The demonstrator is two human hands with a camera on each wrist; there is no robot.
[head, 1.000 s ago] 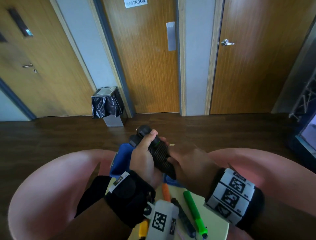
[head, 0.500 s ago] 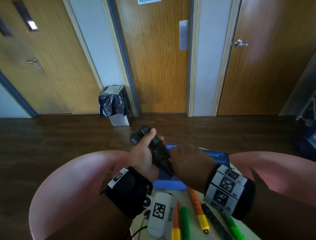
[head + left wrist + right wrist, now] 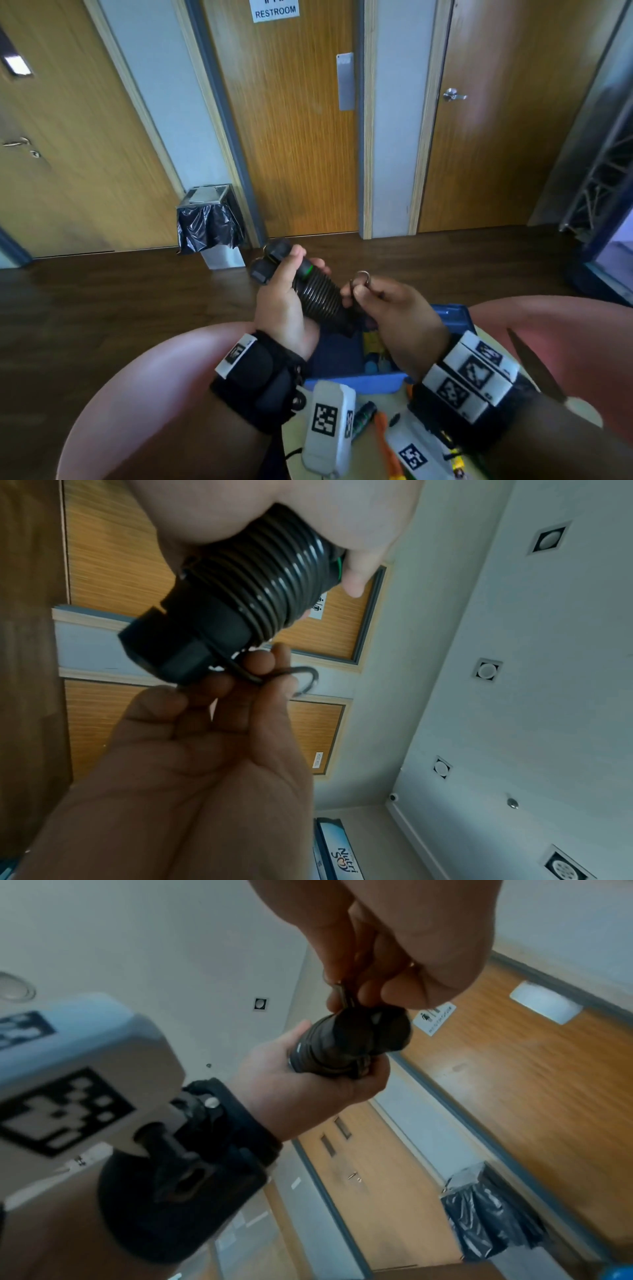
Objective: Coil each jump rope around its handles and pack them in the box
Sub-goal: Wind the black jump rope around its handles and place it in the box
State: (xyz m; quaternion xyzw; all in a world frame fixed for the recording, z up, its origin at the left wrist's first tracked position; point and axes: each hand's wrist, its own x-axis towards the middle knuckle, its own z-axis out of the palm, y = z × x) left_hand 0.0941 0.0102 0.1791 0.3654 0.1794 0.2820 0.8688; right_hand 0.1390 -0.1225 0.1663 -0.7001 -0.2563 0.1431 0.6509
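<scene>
Item: black jump rope (image 3: 317,291), coiled on paired handles, held above blue box (image 3: 356,380). L hand (image 3: 284,308) grips bundle; R hand (image 3: 394,308) pinches rope's end loop (image 3: 363,277). Risk: untucked end slips, coils unwind.

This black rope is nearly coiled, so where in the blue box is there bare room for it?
Bare dark floor shows in the left part of the blue plastic box, below the black coiled jump rope. Its right part holds yellow and blue items. The pale table in front is crowded with loose handles.
</scene>
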